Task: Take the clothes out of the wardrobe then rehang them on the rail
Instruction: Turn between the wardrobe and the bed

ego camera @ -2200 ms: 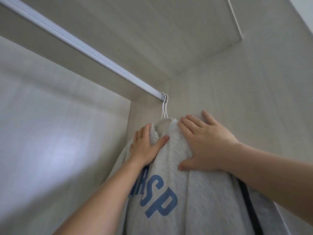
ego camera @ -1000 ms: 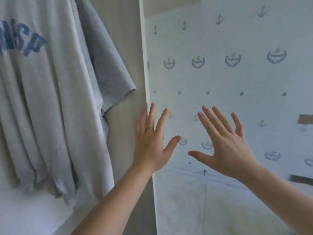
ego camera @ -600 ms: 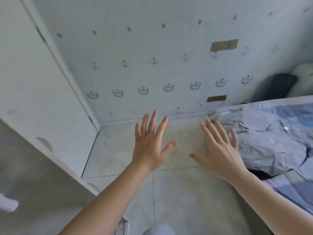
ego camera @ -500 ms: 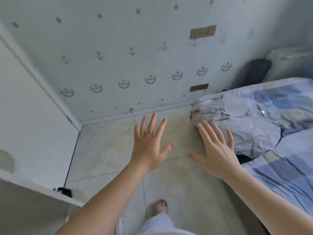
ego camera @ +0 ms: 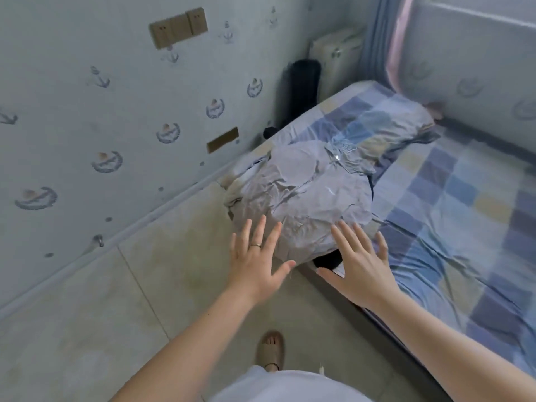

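Head view looks down on a pile of clothes [ego camera: 301, 198] heaped on the near corner of a bed [ego camera: 464, 204]. On top lies a crumpled grey shirt [ego camera: 293, 181], its collar and a button turned toward the far end of the bed. A black garment [ego camera: 326, 261] shows from under the pile's near edge, and the pile hangs partly over the bed's corner toward the floor [ego camera: 162, 285].

Both hands are stretched out at the near edge of the pile, palms down, and hold nothing. The left hand [ego camera: 255, 265] has its fingers straight and spread, with its thumb out to the right. Its fingertips overlap the lower left part of the grey shirt. A thin ring [ego camera: 255, 245] sits on one finger. The right hand [ego camera: 359, 268] is likewise flat and spread, with its thumb pointing left over the black garment and its fingers over the shirt's lower right edge. Whether either hand touches the cloth cannot be told. The two thumbs are near each other but apart.

The bed carries a checked sheet in blue, pale yellow and white. A foot in a tan sandal [ego camera: 271, 348] stands on the tiled floor just below the hands. The wall [ego camera: 87, 126] on the left has anchor-patterned paper and brown switch plates [ego camera: 178, 26]. Past the bed's far corner stand a dark object [ego camera: 300, 88], a white radiator [ego camera: 336, 56] and a curtain [ego camera: 385, 33].
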Demonstrator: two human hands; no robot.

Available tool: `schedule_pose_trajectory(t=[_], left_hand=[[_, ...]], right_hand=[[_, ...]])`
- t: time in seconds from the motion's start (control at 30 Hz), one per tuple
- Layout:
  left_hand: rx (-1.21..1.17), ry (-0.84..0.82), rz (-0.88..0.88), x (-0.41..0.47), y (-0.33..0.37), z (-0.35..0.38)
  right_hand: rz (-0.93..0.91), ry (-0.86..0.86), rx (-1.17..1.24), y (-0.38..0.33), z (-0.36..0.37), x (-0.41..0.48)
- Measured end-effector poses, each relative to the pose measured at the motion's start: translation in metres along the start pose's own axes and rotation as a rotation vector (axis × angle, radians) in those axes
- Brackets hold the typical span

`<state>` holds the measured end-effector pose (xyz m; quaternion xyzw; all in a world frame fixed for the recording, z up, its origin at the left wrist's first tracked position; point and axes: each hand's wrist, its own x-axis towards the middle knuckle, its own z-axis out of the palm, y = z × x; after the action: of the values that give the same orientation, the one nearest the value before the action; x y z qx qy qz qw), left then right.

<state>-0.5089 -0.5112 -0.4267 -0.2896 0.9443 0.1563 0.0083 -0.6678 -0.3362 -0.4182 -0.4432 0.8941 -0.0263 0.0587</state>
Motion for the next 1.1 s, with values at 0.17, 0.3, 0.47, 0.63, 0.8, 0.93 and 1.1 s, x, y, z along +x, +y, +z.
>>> schedule_pose_trajectory(t=[0.17,0.3,0.47,0.63,0.8,0.93,1.1], left_hand=[[0.024,-0.086,0.133,0.091,-0.004,-0.003],[0.029,-0.146,0.203,0.147,-0.003,-0.001],[0.031,-0.196,0.269,0.216,0.009,0.004],[0.05,-0.24,0.283,0.296,0.03,0.01],[0.1,-0.305,0.265,0.37,0.053,0.015],[0.136,-0.357,0.243,0.425,0.065,0.026],[0.173,-0.435,0.236,0.484,0.067,0.05]], right_hand=[[0.184,-0.017,0.014,0.019,0.009,0.057],[0.289,-0.029,0.048,0.032,0.009,0.086],[0.391,-0.073,0.075,0.062,0.019,0.121],[0.444,-0.12,0.112,0.105,0.024,0.171],[0.48,-0.185,0.152,0.157,0.021,0.231],[0.479,-0.209,0.199,0.195,0.024,0.28],[0.482,-0.232,0.248,0.223,0.05,0.333]])
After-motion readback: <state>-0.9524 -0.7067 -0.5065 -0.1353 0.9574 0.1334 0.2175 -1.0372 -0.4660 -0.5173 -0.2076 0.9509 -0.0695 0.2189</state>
